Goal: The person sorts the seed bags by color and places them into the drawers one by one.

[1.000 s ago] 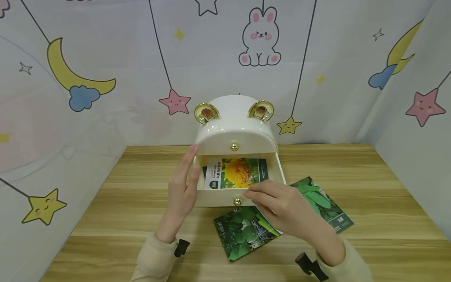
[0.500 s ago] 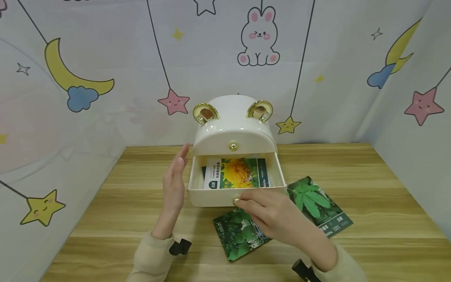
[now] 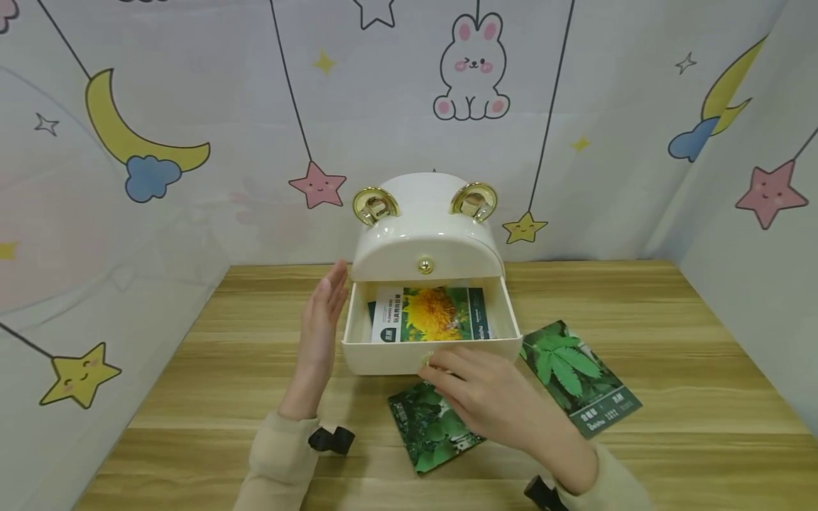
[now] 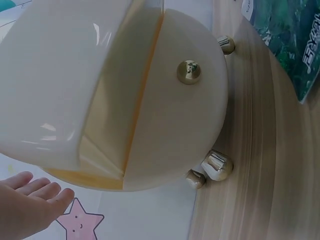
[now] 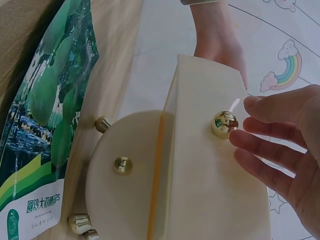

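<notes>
A white rounded drawer box (image 3: 427, 220) with gold ears stands at the back of the table. Its lower drawer (image 3: 377, 360) is pulled out and holds seed packets, the top one (image 3: 434, 314) showing a yellow flower. My right hand (image 3: 479, 390) is at the drawer front; in the right wrist view its fingertips lie at the edge of the gold knob (image 5: 225, 124), thumb and fingers spread rather than closed round it. My left hand (image 3: 317, 326) is upright beside the drawer's left side, fingers extended; in the left wrist view the left hand (image 4: 32, 202) holds nothing.
A green leaf seed packet (image 3: 578, 372) lies right of the drawer. Another green packet (image 3: 434, 429) lies in front, partly under my right hand. A second gold knob (image 3: 424, 265) sits on the closed upper part. A patterned curtain (image 3: 396, 135) hangs behind the table.
My left hand has moved left, away from the drawer's side edge. My right hand has shifted left and down from the drawer's rim to its knob. The drawer stays pulled out.
</notes>
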`<action>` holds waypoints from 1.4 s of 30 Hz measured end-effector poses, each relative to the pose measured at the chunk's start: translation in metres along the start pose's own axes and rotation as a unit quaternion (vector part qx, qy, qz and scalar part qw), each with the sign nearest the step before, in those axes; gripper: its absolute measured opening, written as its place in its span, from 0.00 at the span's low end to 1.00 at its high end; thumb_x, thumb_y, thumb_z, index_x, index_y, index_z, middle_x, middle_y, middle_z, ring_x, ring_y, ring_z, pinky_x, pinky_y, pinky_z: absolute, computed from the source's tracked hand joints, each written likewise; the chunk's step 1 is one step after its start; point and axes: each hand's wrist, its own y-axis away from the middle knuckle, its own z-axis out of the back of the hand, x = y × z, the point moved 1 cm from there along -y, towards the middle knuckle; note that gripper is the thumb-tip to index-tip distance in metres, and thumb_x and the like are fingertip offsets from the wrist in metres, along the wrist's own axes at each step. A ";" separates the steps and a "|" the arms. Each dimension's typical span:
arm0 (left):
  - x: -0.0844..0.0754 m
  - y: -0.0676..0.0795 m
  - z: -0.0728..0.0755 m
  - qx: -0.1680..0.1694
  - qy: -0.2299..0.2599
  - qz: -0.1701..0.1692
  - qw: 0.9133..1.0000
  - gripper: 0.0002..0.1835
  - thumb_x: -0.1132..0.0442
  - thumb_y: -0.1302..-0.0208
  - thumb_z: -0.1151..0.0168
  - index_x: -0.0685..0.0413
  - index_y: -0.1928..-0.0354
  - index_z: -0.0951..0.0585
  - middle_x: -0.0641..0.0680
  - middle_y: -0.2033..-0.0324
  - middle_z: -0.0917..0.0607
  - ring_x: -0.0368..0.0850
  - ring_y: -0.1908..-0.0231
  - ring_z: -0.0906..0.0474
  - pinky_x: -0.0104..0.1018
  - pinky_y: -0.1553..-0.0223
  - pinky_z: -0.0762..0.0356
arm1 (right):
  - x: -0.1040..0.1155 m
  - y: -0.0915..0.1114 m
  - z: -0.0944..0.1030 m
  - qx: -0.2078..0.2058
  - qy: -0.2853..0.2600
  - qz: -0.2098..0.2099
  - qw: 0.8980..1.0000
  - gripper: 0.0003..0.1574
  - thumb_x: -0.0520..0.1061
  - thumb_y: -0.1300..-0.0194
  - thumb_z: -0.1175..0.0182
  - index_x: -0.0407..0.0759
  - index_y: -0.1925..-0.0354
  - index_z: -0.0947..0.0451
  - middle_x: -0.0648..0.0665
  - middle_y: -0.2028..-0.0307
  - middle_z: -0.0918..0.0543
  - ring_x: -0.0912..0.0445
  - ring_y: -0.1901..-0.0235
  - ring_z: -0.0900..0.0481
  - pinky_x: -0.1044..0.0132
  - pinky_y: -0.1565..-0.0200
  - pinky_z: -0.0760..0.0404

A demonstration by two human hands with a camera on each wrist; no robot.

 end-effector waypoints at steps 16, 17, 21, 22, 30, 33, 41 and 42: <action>0.023 -0.019 0.002 0.028 0.070 0.077 0.994 0.27 0.44 0.28 0.73 0.41 0.30 0.47 0.42 0.29 0.47 0.36 0.29 0.53 0.35 0.28 0.58 | 0.000 -0.002 -0.016 -0.018 0.060 0.010 0.998 0.14 0.39 0.37 0.49 0.46 0.56 0.21 0.50 0.58 0.21 0.56 0.58 0.22 0.68 0.55 0.20; 0.024 -0.020 0.002 0.030 0.069 0.083 0.994 0.27 0.45 0.28 0.74 0.41 0.30 0.48 0.42 0.29 0.48 0.36 0.29 0.54 0.35 0.28 0.59 | 0.000 -0.002 -0.017 -0.019 0.062 0.011 0.998 0.15 0.39 0.36 0.52 0.46 0.56 0.20 0.50 0.58 0.21 0.56 0.58 0.22 0.69 0.56 0.20; 0.022 -0.018 0.000 0.040 0.061 0.097 0.993 0.29 0.43 0.29 0.74 0.41 0.29 0.51 0.42 0.29 0.50 0.37 0.29 0.56 0.35 0.27 0.60 | 0.001 -0.003 -0.020 -0.025 0.066 0.011 0.997 0.21 0.38 0.32 0.61 0.45 0.56 0.20 0.49 0.58 0.22 0.56 0.59 0.22 0.70 0.57 0.20; 0.021 -0.018 -0.001 0.044 0.058 0.097 0.993 0.29 0.42 0.29 0.74 0.41 0.29 0.51 0.42 0.29 0.51 0.38 0.29 0.57 0.36 0.27 0.60 | 0.001 -0.003 -0.021 -0.025 0.065 0.011 0.997 0.22 0.37 0.32 0.62 0.44 0.56 0.20 0.49 0.58 0.22 0.56 0.59 0.22 0.70 0.57 0.20; 0.027 -0.020 -0.004 0.074 0.077 0.098 0.989 0.28 0.43 0.29 0.75 0.37 0.30 0.50 0.42 0.29 0.49 0.39 0.29 0.56 0.41 0.28 0.58 | 0.002 -0.004 -0.025 -0.023 0.076 0.013 0.997 0.21 0.33 0.36 0.60 0.44 0.56 0.21 0.48 0.59 0.23 0.56 0.60 0.23 0.71 0.60 0.21; 0.033 -0.022 -0.004 0.071 0.073 0.102 0.990 0.26 0.43 0.29 0.74 0.34 0.30 0.49 0.40 0.30 0.47 0.38 0.29 0.55 0.42 0.28 0.56 | 0.002 -0.004 -0.025 -0.023 0.080 0.013 0.996 0.23 0.33 0.37 0.63 0.43 0.56 0.21 0.48 0.59 0.23 0.56 0.60 0.24 0.71 0.62 0.21; 0.037 -0.023 -0.005 0.073 0.079 0.108 0.988 0.25 0.45 0.28 0.73 0.32 0.30 0.50 0.37 0.29 0.50 0.36 0.29 0.57 0.41 0.28 0.59 | 0.002 -0.005 -0.024 -0.014 0.087 0.014 0.996 0.20 0.31 0.45 0.52 0.44 0.57 0.22 0.49 0.59 0.23 0.57 0.61 0.24 0.73 0.64 0.22; 0.036 -0.023 -0.006 0.074 0.077 0.108 0.988 0.25 0.46 0.28 0.73 0.32 0.30 0.50 0.37 0.29 0.50 0.37 0.29 0.57 0.42 0.28 0.58 | 0.001 -0.005 -0.024 -0.012 0.087 0.014 0.996 0.20 0.31 0.47 0.50 0.44 0.57 0.22 0.49 0.59 0.23 0.57 0.60 0.24 0.73 0.64 0.22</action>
